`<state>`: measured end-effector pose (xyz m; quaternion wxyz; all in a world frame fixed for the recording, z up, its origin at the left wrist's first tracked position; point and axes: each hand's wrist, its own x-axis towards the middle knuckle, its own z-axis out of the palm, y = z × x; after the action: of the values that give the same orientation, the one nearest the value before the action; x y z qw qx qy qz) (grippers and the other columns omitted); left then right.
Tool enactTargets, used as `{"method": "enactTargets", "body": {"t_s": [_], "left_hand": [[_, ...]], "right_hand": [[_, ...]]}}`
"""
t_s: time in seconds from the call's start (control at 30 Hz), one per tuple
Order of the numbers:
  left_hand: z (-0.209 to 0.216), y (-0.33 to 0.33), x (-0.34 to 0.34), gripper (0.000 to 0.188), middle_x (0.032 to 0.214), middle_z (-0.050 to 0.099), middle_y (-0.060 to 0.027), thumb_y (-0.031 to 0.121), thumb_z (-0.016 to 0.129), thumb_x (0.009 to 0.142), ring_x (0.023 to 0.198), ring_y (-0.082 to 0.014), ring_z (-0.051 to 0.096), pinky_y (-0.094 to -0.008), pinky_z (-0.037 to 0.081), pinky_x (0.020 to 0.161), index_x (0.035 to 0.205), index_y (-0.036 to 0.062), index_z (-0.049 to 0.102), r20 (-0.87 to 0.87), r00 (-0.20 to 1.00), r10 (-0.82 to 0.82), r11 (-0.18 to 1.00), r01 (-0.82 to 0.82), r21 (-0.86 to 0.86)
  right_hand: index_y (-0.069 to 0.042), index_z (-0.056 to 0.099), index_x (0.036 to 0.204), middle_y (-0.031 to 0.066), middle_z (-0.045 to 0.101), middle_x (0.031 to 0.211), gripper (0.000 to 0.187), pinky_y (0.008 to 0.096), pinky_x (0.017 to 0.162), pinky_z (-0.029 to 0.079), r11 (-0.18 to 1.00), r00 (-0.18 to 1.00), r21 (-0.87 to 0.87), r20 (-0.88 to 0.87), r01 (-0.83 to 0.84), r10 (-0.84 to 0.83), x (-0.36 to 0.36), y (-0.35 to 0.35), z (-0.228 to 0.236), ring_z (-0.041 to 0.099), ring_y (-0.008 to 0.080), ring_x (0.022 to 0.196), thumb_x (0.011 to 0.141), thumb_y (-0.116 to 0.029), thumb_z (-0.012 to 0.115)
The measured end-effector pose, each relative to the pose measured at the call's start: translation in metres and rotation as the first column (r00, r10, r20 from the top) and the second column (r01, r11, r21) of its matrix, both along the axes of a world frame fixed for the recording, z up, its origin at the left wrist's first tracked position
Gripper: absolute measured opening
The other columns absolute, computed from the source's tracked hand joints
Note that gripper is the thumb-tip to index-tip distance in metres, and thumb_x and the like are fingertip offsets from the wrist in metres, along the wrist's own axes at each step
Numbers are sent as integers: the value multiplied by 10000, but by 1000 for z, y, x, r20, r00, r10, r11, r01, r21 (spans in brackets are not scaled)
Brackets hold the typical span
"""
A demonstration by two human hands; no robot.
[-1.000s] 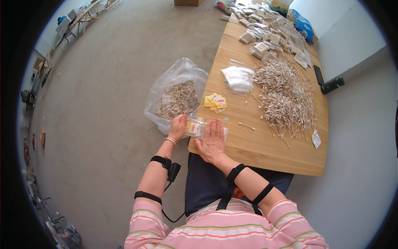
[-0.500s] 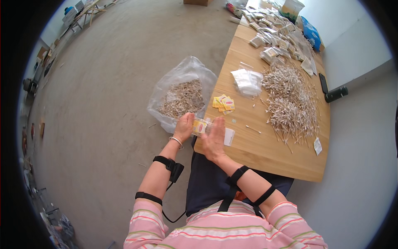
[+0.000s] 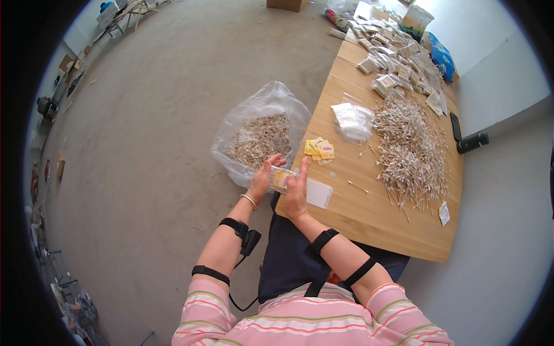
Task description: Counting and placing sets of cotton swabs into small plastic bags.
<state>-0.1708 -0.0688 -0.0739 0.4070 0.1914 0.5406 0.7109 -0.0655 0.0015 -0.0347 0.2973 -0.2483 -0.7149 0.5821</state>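
Between my two hands, at the table's near left corner, is a flat packet of cotton swabs [image 3: 281,180] with a yellow printed card among the sticks. My left hand [image 3: 259,181] grips its left side, fingers partly raised. At the right end, my right hand [image 3: 296,197] closes on the packet with the thumb across its front. A white card [image 3: 320,194] lies on the table beside my right hand. Several yellow cards [image 3: 321,149] are fanned out just beyond, and one loose cotton swab [image 3: 358,187] lies to the right.
A large heap of loose cotton swabs [image 3: 412,153] covers the table's right side. Clear plastic bags [image 3: 352,122] lie left of it; filled packets [image 3: 398,55] pile up at the far end. An open plastic sack of swabs [image 3: 222,145] stands on the floor left of the table.
My right hand has turned from nearly flat over the packet to holding its end with the thumb. More of the white card shows. The whole view has shifted slightly.
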Motion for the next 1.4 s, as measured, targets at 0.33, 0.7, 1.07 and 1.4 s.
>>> {"method": "enactTargets", "body": {"t_s": [0.33,0.7,1.07,1.4], "left_hand": [[5,3,6,510,1274,543,-130,404,364,997,1138,-185,521,-299,415,972,1350,38,404,60,998,-10,1000,11,-26],[58,48,42,306,1116,572,-144,69,581,817,1096,-336,495,-421,377,972,1119,43,549,-917,367,155,834,-546,-78],[42,124,178,95,963,581,-51,153,676,771,978,-274,515,-389,377,826,861,131,658,-922,295,-251,954,-88,-288],[46,131,183,64,872,586,-20,186,674,775,890,-248,536,-379,380,784,827,151,664,-961,173,-216,973,-39,-226]], "right_hand": [[92,200,1406,269,182,1490,668,372,1139,99,999,1000,40,-30,-8,10,-3,-1,-1,129,344,1415,920,-317,407],[-98,614,1050,124,533,1113,260,399,910,394,664,714,742,412,98,-566,123,118,7,485,294,1066,797,-93,558],[-151,614,1031,100,511,1149,274,452,932,377,546,594,753,263,367,-761,217,168,12,467,294,1113,759,-158,645],[-169,630,1085,8,548,1104,299,406,907,382,661,794,731,297,167,-530,207,159,-9,478,231,1068,788,-187,614]]}}
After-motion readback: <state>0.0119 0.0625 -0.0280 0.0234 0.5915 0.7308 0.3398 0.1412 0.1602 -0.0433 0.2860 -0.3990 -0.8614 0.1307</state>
